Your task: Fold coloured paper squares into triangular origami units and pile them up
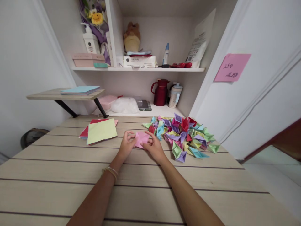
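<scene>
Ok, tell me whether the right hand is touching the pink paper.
Touching. The head view shows it: the right hand has its thumb lying on the near right part of the pink paper, with no gap visible.

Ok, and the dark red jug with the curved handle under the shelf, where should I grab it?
Probably by its curved handle, coming from the left: the dark red jug stands upright, handle out to the left, spout to the right, where a pale speckled bottle stands close.
</scene>
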`<action>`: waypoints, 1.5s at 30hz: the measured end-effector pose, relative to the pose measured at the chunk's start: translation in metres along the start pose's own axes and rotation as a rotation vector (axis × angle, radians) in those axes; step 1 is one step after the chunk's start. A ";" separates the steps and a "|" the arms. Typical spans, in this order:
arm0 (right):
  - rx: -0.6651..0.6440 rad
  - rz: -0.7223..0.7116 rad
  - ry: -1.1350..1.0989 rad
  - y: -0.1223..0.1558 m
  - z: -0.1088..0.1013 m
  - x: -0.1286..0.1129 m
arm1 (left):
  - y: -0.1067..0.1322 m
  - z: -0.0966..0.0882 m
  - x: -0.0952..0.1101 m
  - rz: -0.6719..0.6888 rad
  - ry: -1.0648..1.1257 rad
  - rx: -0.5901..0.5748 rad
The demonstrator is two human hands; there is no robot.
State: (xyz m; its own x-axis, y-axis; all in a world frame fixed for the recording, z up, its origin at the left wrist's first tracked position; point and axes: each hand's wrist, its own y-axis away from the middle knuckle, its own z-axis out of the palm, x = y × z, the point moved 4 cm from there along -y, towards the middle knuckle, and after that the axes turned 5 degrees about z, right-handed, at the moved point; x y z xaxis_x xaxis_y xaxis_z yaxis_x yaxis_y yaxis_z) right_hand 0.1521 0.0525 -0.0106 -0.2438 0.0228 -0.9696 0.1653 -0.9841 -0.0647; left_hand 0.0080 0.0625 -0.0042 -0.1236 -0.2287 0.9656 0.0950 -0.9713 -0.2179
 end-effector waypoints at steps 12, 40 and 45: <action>0.103 -0.080 0.077 -0.001 -0.006 -0.006 | 0.004 0.008 0.004 -0.064 0.041 -0.167; 0.170 -0.160 0.341 0.001 -0.014 -0.012 | -0.001 0.002 0.004 0.026 -0.175 -0.146; 0.099 -0.095 0.230 0.000 -0.010 -0.009 | -0.002 0.006 -0.002 -0.096 -0.060 -0.203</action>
State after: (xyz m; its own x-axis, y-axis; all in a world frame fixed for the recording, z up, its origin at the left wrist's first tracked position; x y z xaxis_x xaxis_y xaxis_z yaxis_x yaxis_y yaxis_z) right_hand 0.1639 0.0538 -0.0039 -0.0286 0.1443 -0.9891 0.0551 -0.9878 -0.1457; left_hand 0.0141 0.0652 -0.0045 -0.0628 -0.1366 0.9886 -0.1158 -0.9829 -0.1432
